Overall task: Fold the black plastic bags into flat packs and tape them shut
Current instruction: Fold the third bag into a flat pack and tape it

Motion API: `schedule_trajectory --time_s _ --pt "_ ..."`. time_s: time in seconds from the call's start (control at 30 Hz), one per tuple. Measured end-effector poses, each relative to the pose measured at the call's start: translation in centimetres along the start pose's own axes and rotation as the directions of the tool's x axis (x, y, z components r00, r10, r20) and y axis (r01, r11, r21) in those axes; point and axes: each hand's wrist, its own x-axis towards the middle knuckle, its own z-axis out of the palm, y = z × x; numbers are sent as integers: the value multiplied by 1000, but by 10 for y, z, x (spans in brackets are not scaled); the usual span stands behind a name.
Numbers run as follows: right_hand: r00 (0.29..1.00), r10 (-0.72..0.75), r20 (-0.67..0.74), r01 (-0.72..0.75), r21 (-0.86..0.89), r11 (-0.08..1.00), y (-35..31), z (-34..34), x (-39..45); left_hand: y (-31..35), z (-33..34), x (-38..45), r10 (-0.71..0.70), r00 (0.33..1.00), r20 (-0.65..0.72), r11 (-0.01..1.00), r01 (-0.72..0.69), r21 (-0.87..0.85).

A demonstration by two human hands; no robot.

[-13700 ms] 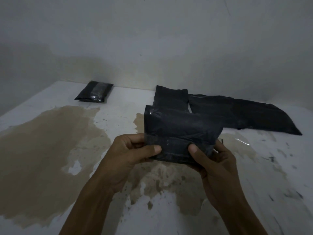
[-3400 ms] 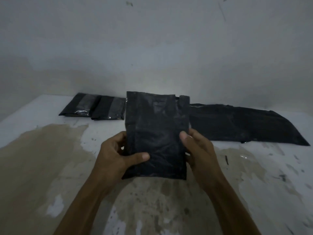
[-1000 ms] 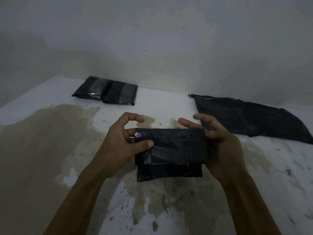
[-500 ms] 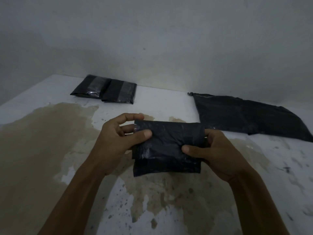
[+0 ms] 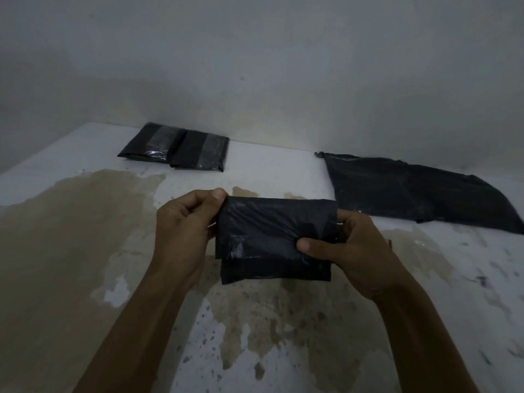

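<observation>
Two bare hands hold a folded rectangular black plastic bag point(image 5: 276, 239) in the air above the stained white table point(image 5: 283, 171), roughly at the middle of the view. Its upper flap is folded down over the front, leaving a narrow strip of the lower layer showing along the bottom edge. The left hand point(image 5: 184, 231) pinches the pack's upper left corner between thumb and curled fingers. The right hand point(image 5: 357, 251) grips the right edge, thumb pressed across the front face near the fold line and fingers wrapped behind.

Far back on the left, near the pale wall point(image 5: 255, 66), lie two finished flat black packs with shiny tape bands point(image 5: 175, 150), side by side and touching, the right one slightly overlapping the left. To the right, well apart from them, an unfolded black plastic bag point(image 5: 411, 194) lies spread flat on the table, its nearest corner just behind the right hand. Broad brown stains point(image 5: 71, 236) cover the table's left and centre.
</observation>
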Motion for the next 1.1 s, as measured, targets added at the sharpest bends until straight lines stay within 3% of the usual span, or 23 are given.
schedule_trajectory --time_s 0.13,0.23,0.47,0.6,0.87,1.1 --pt "997 -19 -80 24 69 997 0 -3 1 3 1 -1 -135 973 186 991 134 16" --pt "995 -5 -96 21 168 985 -2 -4 2 2 2 -3 -141 939 314 989 123 76" --pt "990 143 1 -140 202 969 -8 -7 -2 -4 1 -2 -113 952 283 994 103 48" --pt "988 152 9 -151 178 972 -9 -10 -4 -3 1 -3 -122 953 277 992 126 6" --pt "967 248 -56 -246 31 969 -15 -7 -10 4 3 -8 -229 936 269 973 207 106" --pt "922 144 -358 -269 -330 905 6 4 -59 -10 7 -41 -300 925 231 925 223 309"
